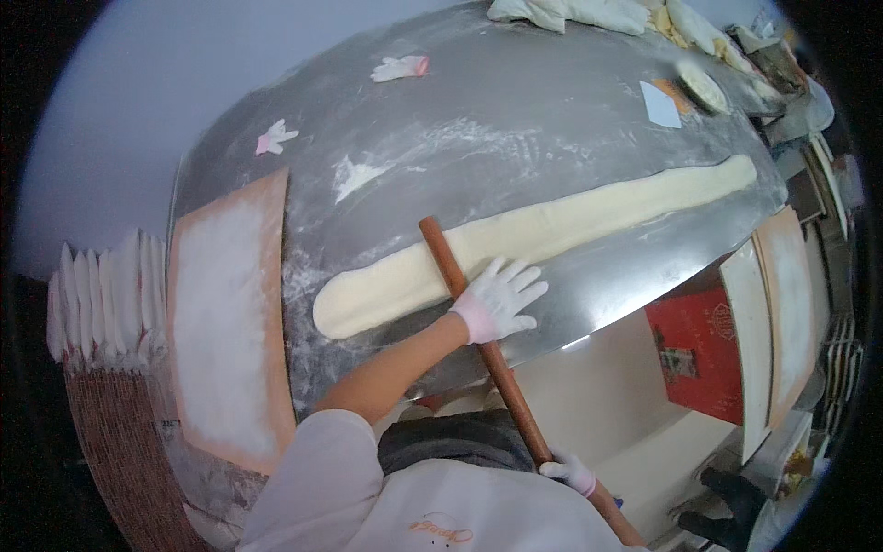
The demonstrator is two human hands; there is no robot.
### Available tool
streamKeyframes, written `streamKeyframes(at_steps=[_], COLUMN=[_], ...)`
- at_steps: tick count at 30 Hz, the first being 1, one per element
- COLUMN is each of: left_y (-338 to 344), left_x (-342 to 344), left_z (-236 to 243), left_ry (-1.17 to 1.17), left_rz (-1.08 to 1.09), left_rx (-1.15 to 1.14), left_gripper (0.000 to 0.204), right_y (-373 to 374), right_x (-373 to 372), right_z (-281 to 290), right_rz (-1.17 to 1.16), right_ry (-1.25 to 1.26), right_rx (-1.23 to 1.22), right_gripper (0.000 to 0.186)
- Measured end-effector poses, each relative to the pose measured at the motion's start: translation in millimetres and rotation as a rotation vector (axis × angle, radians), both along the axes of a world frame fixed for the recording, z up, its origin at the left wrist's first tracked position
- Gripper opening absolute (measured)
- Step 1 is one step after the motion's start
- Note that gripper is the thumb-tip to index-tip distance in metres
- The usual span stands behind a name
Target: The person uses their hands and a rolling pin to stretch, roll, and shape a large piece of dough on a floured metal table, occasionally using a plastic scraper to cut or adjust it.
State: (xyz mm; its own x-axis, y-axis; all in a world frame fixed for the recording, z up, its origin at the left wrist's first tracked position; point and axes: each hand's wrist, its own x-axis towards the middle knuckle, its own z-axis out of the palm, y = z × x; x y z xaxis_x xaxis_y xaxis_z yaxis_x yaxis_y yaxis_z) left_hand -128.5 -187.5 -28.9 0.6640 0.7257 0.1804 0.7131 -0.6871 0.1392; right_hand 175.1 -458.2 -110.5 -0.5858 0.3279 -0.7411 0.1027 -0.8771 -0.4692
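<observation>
A long wooden rolling pin (521, 414) slants from the dough down past my right side. My left hand (499, 302), in a white glove with a pink cuff, rests across the pin with its fingers spread. Lower down, my right hand (572, 471), gloved the same way, is wrapped round the pin near my body. Beneath the pin's far end lies a long, flattened strip of pale dough (552, 224), running from the near left to the far right of the grey metal table (441, 179).
A flour-dusted board (230, 322) stands at the table's left end. Two loose gloves (399, 68) (275, 137) lie at the back left. Farther right are a white scraper (659, 104) and a brush (703, 87). More boards (786, 308) and a red box (696, 354) are at right.
</observation>
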Motion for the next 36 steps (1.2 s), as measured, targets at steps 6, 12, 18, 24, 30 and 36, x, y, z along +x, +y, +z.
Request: streamKeyframes(at_steps=[6, 12, 18, 24, 30, 36], left_y=[-61.3, -17.3, -111.4, -135.8, -22.4, -3.2], left_x=[-82.3, -53.5, -123.5, -137.8, 54.4, 104.2], left_z=[33.6, 10.1, 9.1, 21.1, 14.1, 3.9], left_ry=[0.267, -0.025, 0.052, 0.075, 0.073, 0.052], left_rz=[0.182, 0.068, 0.036, 0.125, -0.295, -0.362], left_rx=[-0.295, -0.22, -0.077, -0.013, -0.058, -0.085], left_gripper=[0.043, 0.044, 0.058, 0.067, 0.056, 0.056], right_y=[-10.6, -23.7, -25.1, -5.5, -25.1, -23.7], right_x=[-21.1, -27.7, -86.1, -86.3, -7.1, 34.6], right_z=[15.3, 11.9, -7.1, 9.9, -5.5, 26.7], right_rz=[0.137, 0.058, 0.286, 0.436, -0.171, -0.33], right_ry=[-0.165, -0.079, -0.229, -0.743, -0.493, -0.429], right_rx=[-0.003, 0.022, 0.228, 0.749, 0.283, 0.218], right_gripper=[0.063, 0.066, 0.057, 0.036, 0.036, 0.042])
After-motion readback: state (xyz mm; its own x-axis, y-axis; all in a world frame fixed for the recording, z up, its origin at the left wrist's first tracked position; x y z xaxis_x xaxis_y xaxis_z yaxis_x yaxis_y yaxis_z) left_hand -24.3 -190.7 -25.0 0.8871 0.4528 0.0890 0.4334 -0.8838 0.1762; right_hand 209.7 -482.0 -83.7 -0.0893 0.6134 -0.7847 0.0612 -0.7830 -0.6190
